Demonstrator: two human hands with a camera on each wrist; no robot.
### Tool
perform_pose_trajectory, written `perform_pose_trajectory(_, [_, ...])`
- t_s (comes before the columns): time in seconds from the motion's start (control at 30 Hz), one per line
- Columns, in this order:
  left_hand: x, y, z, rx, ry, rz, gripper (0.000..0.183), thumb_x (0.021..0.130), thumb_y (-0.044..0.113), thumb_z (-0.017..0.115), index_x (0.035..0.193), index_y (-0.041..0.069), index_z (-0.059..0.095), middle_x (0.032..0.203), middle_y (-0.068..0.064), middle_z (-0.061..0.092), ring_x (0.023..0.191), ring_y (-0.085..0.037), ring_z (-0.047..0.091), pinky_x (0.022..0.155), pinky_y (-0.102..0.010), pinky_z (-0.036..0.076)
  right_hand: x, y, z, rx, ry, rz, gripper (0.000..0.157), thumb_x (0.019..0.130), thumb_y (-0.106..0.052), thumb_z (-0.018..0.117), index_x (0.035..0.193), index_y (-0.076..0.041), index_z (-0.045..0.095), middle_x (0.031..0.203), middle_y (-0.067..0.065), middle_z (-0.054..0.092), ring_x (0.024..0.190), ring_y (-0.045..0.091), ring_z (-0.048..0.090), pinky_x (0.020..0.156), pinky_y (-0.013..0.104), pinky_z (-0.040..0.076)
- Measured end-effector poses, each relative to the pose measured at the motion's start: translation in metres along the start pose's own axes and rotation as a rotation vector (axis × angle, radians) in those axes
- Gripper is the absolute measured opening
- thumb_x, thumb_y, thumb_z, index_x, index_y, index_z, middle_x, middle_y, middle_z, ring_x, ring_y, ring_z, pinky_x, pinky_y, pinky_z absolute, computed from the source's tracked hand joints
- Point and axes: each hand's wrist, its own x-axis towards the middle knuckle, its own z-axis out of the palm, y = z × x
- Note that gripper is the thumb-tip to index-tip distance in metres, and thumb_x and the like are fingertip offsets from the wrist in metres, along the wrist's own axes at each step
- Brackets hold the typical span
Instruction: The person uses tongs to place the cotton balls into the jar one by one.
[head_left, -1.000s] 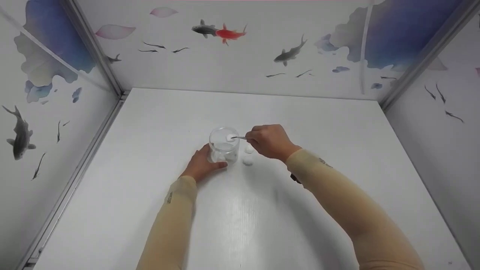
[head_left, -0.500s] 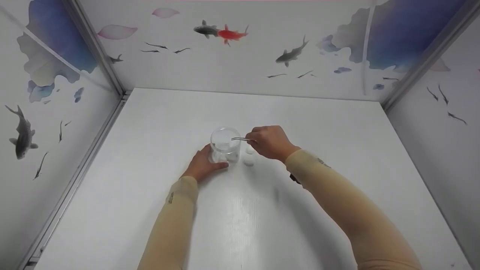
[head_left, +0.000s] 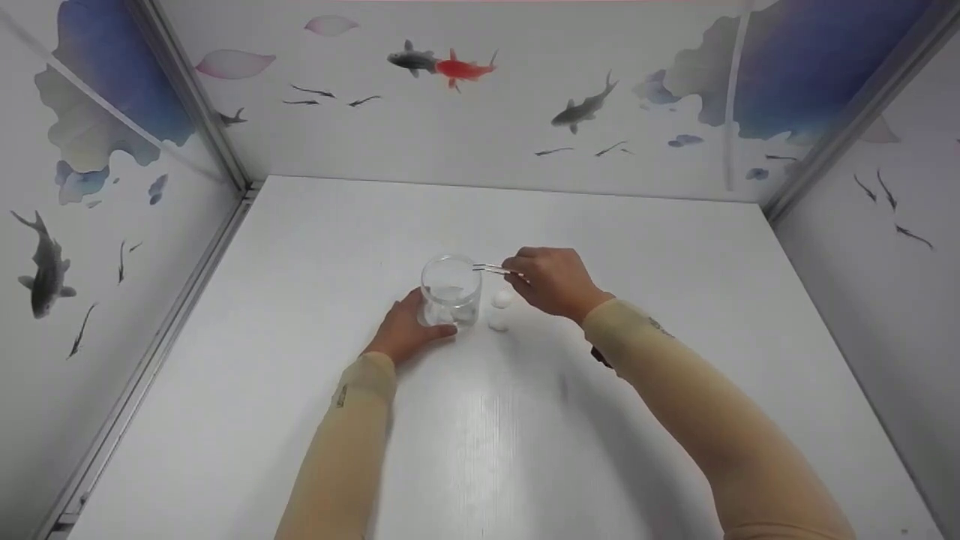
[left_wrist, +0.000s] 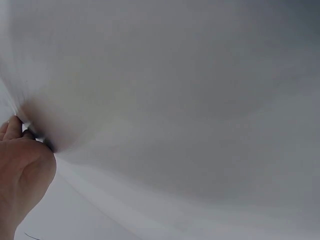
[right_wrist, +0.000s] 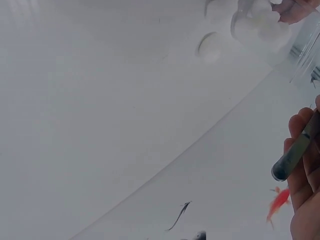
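My left hand (head_left: 405, 328) grips a clear round jar (head_left: 451, 301) from its left side, the thumb lying across its front. White cotton balls (right_wrist: 262, 25) show through the jar wall in the right wrist view. Pinched in my right hand (head_left: 553, 279) is a pair of metal tweezers (head_left: 491, 268); their tips stand apart at the jar's right rim with nothing between them. To the right of the jar, one cotton ball (head_left: 502, 299) lies on the table behind another cotton ball (head_left: 497, 325). In the left wrist view, only part of my left hand (left_wrist: 25, 175) shows at the edge.
A white table (head_left: 450, 427) lies under both arms. White panels painted with fish enclose it at the back wall (head_left: 480, 135), the left wall (head_left: 112, 300) and the right wall (head_left: 862, 247).
The cotton ball earlier in the tweezers over the jar's mouth has left their tips. My right hand has since moved right and the tips have spread. My left hand stays on the jar.
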Motion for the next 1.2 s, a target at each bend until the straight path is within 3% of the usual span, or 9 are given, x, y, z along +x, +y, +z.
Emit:
perform_pose_trajectory(0.2, [0.001, -0.002, 0.0, 0.002, 0.007, 0.024, 0.101, 0.079, 0.051, 0.082, 0.158, 0.017, 0.029, 0.159, -0.005, 0.034, 0.149, -0.03, 0.019, 0.122, -0.048, 0.011, -0.01, 0.01, -0.003, 0.008, 0.02, 0.017, 0.011, 0.09, -0.009, 0.071, 0.1, -0.011, 0.077, 0.087, 0.0, 0.072, 0.066, 0.013, 0.064, 0.054, 0.031, 0.055])
perform_pose_trajectory(0.4, [0.004, -0.003, 0.001, 0.011, 0.006, 0.024, 0.101, 0.079, 0.052, 0.081, 0.158, 0.019, 0.029, 0.159, -0.003, 0.034, 0.149, -0.027, 0.02, 0.123, -0.045, 0.008, -0.021, 0.018, -0.001, 0.005, -0.049, 0.073, 0.013, 0.091, -0.01, 0.071, 0.102, -0.011, 0.077, 0.089, 0.001, 0.072, 0.069, 0.013, 0.065, 0.058, 0.032, 0.057])
perform_pose_trajectory(0.7, [0.003, -0.001, 0.0, 0.006, -0.009, -0.013, 0.105, 0.078, 0.054, 0.081, 0.159, 0.017, 0.025, 0.161, -0.005, 0.03, 0.15, -0.032, 0.014, 0.122, -0.047, 0.01, -0.034, 0.026, 0.004, 0.016, -0.108, 0.109, 0.013, 0.091, -0.009, 0.071, 0.103, -0.01, 0.077, 0.09, 0.001, 0.071, 0.073, 0.015, 0.066, 0.062, 0.035, 0.057])
perform_pose_trajectory(1.2, [0.001, -0.002, 0.0, 0.0, 0.008, 0.018, 0.102, 0.079, 0.051, 0.081, 0.158, 0.016, 0.028, 0.16, -0.007, 0.032, 0.149, -0.033, 0.017, 0.122, -0.049, 0.01, -0.045, 0.031, 0.011, -0.001, -0.187, 0.157, 0.013, 0.092, -0.011, 0.072, 0.104, -0.011, 0.077, 0.09, 0.001, 0.071, 0.075, 0.015, 0.067, 0.064, 0.035, 0.058])
